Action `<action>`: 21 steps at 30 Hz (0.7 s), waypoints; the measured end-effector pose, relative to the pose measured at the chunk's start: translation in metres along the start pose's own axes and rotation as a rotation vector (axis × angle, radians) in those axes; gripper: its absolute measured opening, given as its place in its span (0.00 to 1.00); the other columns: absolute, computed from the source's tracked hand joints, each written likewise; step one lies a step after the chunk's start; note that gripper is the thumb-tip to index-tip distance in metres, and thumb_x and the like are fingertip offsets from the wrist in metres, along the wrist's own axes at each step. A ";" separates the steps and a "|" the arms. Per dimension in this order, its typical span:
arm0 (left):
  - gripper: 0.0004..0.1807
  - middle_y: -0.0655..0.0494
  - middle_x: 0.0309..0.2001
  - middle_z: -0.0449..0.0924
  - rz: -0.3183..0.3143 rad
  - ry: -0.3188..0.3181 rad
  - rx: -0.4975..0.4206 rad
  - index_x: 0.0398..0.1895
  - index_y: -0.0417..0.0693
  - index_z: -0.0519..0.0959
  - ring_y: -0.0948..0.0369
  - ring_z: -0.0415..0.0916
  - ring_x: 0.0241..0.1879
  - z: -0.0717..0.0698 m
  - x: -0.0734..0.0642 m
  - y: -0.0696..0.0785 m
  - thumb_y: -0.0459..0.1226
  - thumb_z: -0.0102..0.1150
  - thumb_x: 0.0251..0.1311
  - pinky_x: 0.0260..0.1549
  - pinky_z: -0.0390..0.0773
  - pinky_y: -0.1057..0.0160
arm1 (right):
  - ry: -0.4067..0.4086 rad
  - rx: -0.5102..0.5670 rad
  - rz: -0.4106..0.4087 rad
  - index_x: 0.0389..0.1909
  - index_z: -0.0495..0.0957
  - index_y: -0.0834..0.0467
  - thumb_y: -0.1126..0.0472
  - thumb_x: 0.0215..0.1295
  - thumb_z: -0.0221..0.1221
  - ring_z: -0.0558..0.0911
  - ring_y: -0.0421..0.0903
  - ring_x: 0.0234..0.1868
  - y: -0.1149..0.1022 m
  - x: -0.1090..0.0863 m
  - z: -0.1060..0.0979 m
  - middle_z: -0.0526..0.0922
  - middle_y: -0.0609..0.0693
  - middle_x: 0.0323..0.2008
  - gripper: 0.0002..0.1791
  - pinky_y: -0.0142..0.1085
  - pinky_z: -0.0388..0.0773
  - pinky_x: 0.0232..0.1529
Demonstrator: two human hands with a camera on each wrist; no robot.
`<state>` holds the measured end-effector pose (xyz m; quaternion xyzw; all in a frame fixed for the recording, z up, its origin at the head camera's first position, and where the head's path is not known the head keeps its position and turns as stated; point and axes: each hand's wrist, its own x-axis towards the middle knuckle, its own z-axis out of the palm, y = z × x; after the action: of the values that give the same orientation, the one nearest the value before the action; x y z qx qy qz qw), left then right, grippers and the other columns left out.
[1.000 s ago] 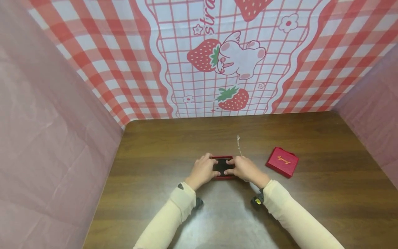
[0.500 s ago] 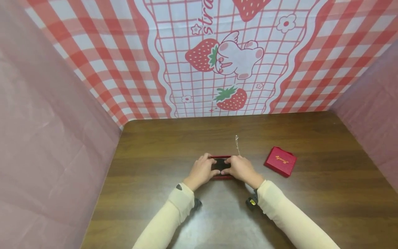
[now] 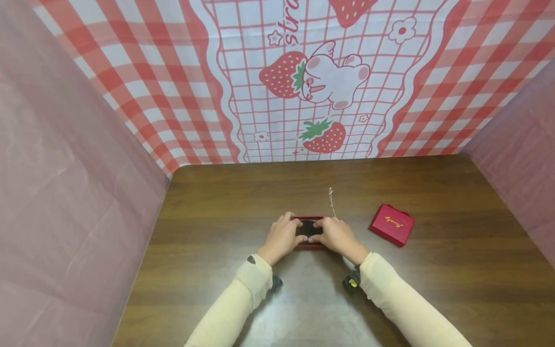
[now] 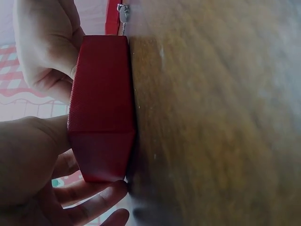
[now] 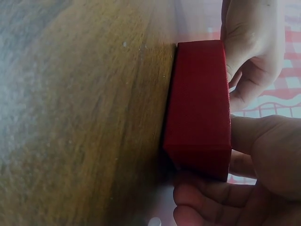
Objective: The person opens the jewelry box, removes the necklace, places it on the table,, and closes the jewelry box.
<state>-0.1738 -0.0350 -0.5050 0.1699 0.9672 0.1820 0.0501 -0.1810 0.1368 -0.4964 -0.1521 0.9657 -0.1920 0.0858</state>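
A small red jewelry box [image 3: 310, 247] stands on the table, its top side uncovered and a black insert [image 3: 309, 233] showing inside. From the left, my left hand [image 3: 279, 237] grips the box end, thumb and index finger reaching onto the insert. My right hand [image 3: 340, 236] does the same at the opposite end. In the left wrist view, the left fingers lie along the short outer wall of the box [image 4: 101, 89], with the thumb bent over its top edge. The right wrist view shows the right fingers wrapped about the other corner [image 5: 200, 94].
A thin silver chain [image 3: 331, 200] lies behind the right hand, partly hidden by it. The red lid [image 3: 392, 225] with gold lettering rests farther right on the wooden table [image 3: 217, 202]. A red-checked strawberry cloth [image 3: 303, 77] hangs behind; pink cloth hangs at both sides.
Over the last second the right thumb has shifted a little left across the black insert, closer to the left thumb. Box, lid and chain stay where they were.
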 end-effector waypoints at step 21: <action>0.23 0.49 0.53 0.76 0.028 0.017 -0.007 0.49 0.46 0.80 0.53 0.76 0.51 0.002 0.000 -0.002 0.50 0.67 0.56 0.50 0.78 0.54 | -0.007 0.015 0.008 0.45 0.84 0.61 0.48 0.51 0.71 0.85 0.61 0.44 0.004 0.001 0.002 0.86 0.59 0.46 0.25 0.52 0.81 0.42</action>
<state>-0.1739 -0.0366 -0.5074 0.1815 0.9646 0.1873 0.0398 -0.1821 0.1390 -0.4997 -0.1485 0.9646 -0.1982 0.0911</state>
